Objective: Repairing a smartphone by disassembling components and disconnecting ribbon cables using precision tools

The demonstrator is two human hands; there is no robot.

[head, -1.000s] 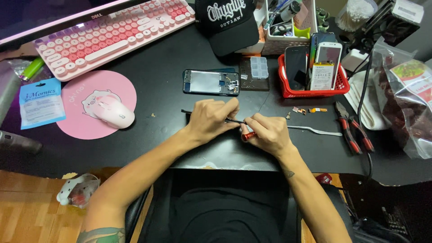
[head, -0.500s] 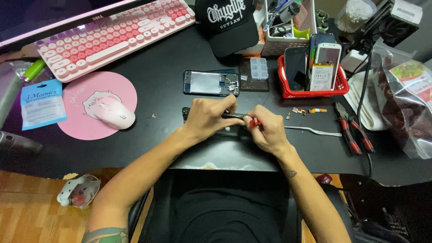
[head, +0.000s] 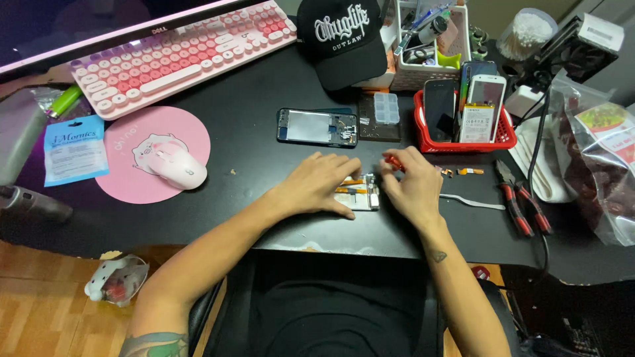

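Observation:
My left hand (head: 322, 185) lies flat on an opened phone (head: 360, 194) near the front edge of the black desk (head: 264, 99), pinning it down. White and orange inner parts of the phone show by my fingertips. My right hand (head: 410, 185) is closed on a small screwdriver with a red handle (head: 394, 162), its tip down at the phone's right end. A second phone frame (head: 317, 127) with its back off lies further back, just behind my left hand.
A red basket (head: 463, 139) of phones stands at the right. Red-handled pliers (head: 522, 198), a metal pry tool (head: 473, 200) and small parts (head: 463, 172) lie right of my hands. At the back are a pink keyboard (head: 178, 56) and black cap (head: 344, 39); left, a pink mouse (head: 177, 168).
My hands have shifted on the phone. The left hand has flattened over it, and the right hand has lifted the screwdriver to the phone's right end.

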